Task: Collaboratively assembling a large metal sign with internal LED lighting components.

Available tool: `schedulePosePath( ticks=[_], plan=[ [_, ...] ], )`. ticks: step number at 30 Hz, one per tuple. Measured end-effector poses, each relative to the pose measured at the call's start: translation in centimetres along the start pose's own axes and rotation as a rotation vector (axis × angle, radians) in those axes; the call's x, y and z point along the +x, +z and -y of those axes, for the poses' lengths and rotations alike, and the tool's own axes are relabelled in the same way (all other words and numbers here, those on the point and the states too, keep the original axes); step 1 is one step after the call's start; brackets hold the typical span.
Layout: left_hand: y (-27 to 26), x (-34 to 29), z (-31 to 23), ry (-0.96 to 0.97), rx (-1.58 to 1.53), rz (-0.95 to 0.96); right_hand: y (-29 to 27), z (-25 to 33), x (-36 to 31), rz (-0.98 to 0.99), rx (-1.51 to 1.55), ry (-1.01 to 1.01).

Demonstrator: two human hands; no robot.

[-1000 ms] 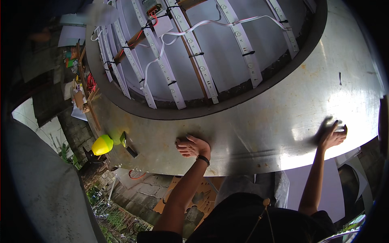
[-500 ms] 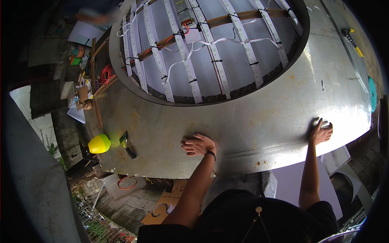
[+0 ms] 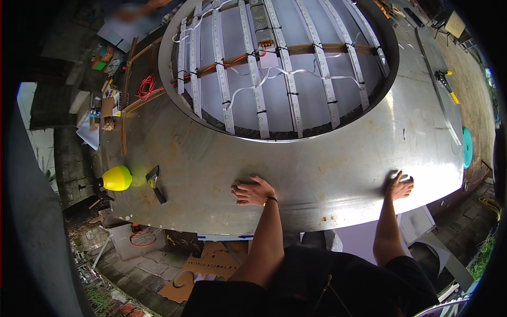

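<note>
Resting on the bare metal of the desk (image 3: 211,158), the left hand (image 3: 254,193) is set on the near side of the round frame (image 3: 165,63), apart from its rim, while the right hand (image 3: 400,188) is placed farther right, off the frame's near right curve. The fingers of each grip are slack and part-bent; nothing is seen to be held. The desk, spread beneath and around the round frame, can be judged stiff, heavy and rather slippery, best taken at two spaced points of its near edge. The frame is judged rigid at the rim but fragile inside; it should be held by opposite sides of the rim, with the pale strips (image 3: 256,90) left unpressed. In looks, the desk is dull silver, scuffed and flecked with rust-coloured marks (image 3: 328,218). The frame is dark-rimmed and crossed by the strips, a wooden bar (image 3: 303,49) and a metal box (image 3: 261,24). To its near left, a yellow bottle (image 3: 117,178) and a scraper-like tool (image 3: 160,196) are laid.
</note>
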State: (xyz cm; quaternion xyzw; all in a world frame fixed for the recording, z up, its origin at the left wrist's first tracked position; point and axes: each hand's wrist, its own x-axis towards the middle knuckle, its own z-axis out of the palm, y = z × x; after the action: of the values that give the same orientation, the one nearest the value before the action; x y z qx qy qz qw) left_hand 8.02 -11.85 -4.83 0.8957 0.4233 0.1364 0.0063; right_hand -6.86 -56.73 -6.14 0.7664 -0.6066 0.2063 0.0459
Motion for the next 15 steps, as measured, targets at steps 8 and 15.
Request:
schedulePosePath(
  ticks=[8,15],
  plan=[
    [-0.5,-0.2,-0.1,-0.005,0.002,0.0,-0.3,0.1,0.0,0.05,-0.042,0.038],
    [-1.2,0.3,0.0,-0.047,-0.051,0.079,0.6,0.3,-0.1,-0.002,-0.014,-0.011]
  ],
)
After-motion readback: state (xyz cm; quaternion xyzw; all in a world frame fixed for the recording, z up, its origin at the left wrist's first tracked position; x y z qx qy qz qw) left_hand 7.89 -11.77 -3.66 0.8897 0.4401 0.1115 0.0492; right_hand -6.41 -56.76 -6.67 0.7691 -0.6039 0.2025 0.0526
